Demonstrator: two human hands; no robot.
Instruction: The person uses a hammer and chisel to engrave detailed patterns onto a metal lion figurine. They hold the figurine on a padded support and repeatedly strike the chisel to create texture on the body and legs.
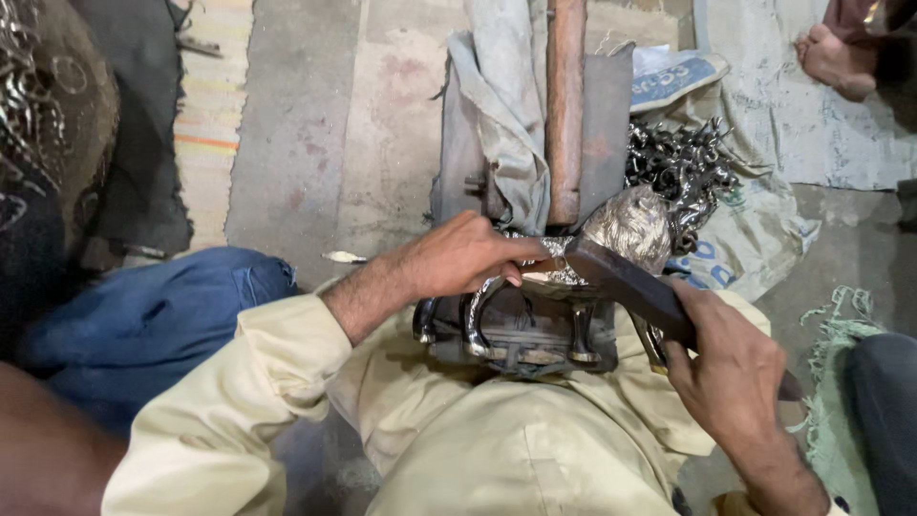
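My left hand presses a curved shiny metal part onto a dark block-like stand between my legs. In my right hand is a dark flat file, gripped by its near end, its far end lying across the metal part near my left fingertips. A silvery lump sits just behind the file's tip. Both sleeves are cream cloth.
A rusty brown bar and grey cloth lie on the stand's far side. A heap of shiny metal pieces rests on a printed sack. Another person's bare foot is top right. Blue cloth lies left.
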